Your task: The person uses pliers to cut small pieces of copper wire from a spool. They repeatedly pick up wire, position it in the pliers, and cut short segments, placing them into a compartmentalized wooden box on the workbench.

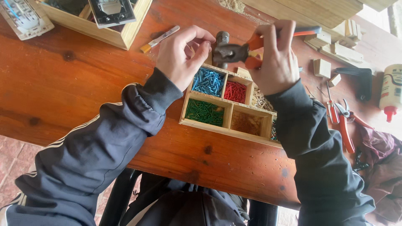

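Right hand (276, 56) closed on orange-handled pliers (234, 52); left hand (182, 54) pinches near their jaws, contents hidden. Wooden tray (228, 127) compartments already hold sorted plugs; work continues.

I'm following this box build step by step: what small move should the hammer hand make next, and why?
Probably a short, light tap. The right hand holds the orange-handled hammer choked up near its head, just above the far rim of the wooden compartment box. The left hand has its fingertips pinched together beside the head, as if steadying something small; what they hold is hidden.
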